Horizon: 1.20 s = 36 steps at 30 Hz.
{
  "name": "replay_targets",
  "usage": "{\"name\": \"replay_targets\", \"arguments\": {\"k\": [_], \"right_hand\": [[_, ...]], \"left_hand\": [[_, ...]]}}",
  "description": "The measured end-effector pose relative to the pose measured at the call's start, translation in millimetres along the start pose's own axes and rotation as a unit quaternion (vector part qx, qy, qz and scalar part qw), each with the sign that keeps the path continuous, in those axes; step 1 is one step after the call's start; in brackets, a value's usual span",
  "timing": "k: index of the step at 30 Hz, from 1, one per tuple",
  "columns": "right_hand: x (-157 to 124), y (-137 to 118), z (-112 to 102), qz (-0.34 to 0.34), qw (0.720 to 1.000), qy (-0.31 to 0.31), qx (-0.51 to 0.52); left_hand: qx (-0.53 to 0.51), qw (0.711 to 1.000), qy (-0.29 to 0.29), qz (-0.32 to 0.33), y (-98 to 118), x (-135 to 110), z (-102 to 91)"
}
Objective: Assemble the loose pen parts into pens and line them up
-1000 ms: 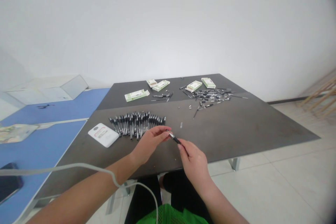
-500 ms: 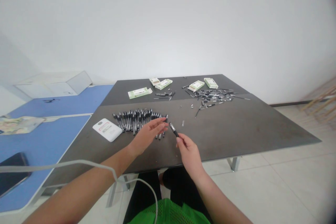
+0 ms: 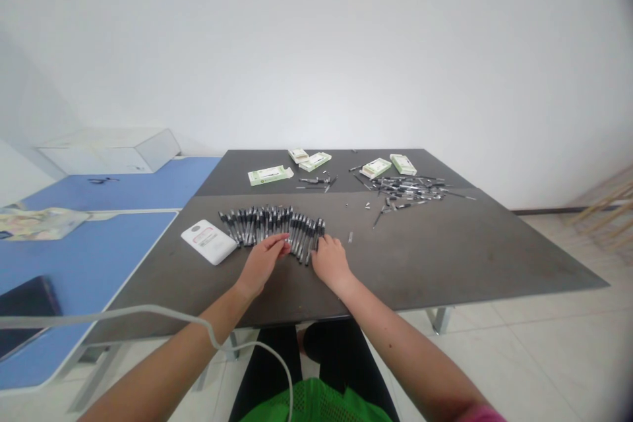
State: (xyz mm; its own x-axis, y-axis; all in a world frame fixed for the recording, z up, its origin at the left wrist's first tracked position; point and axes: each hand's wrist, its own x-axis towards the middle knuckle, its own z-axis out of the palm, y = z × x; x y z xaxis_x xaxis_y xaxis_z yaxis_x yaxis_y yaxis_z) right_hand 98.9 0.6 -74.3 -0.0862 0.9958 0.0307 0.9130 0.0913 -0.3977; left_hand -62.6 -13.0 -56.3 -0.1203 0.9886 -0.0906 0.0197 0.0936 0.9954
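A long row of black pens lies side by side on the dark table. My left hand rests flat on the table, its stretched fingers touching the lower ends of pens near the middle of the row. At the row's right end my right hand lies knuckles up, its fingers curled on the lower end of the last pen, which sits against the others. A small loose pen part lies just right of that hand.
A white flat device lies left of the row. Farther back are a heap of loose pens and parts and several green-and-white boxes. A blue table with a dark phone stands on the left. A grey cable crosses my left arm.
Both hands have dropped from in front of me to the table. The pen that my right hand held up now lies at the right end of the row. The camera has tilted slightly.
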Motion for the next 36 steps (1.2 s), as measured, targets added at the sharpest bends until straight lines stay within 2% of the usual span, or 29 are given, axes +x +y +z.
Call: {"name": "replay_targets", "arguments": {"k": [5, 9, 12, 17, 27, 30, 31, 34, 36], "right_hand": [[13, -18, 8, -0.038, 0.999, 0.0, -0.014], [21, -21, 8, -0.068, 0.998, -0.008, -0.009], [25, -13, 4, -0.088, 0.996, -0.019, 0.005], [29, 9, -7, -0.116, 0.992, -0.045, 0.028], [30, 35, -21, -0.165, 0.985, -0.04, 0.043], [43, 59, -45, -0.134, 0.987, -0.027, -0.087], [49, 73, -58, -0.084, 0.982, -0.025, -0.167], [73, 127, -98, 0.026, 0.97, -0.009, -0.241], [87, 166, -121, 0.075, 0.957, -0.014, -0.278]], "left_hand": [[-0.006, 0.999, -0.008, 0.047, 10, 22, 18.5], [0.019, 0.994, 0.009, 0.105, 12, 40, 29.9], [0.064, 0.988, 0.029, 0.138, 8, 44, 30.3], [0.134, 0.975, 0.057, 0.166, 0, 38, 23.9], [0.159, 0.975, 0.057, 0.141, -5, 34, 24.8], [0.161, 0.976, 0.056, 0.139, -6, 33, 24.6], [0.161, 0.975, 0.057, 0.139, -6, 33, 24.4], [0.159, 0.976, 0.062, 0.138, -5, 33, 24.1], [0.159, 0.976, 0.062, 0.136, -3, 33, 24.5]]}}
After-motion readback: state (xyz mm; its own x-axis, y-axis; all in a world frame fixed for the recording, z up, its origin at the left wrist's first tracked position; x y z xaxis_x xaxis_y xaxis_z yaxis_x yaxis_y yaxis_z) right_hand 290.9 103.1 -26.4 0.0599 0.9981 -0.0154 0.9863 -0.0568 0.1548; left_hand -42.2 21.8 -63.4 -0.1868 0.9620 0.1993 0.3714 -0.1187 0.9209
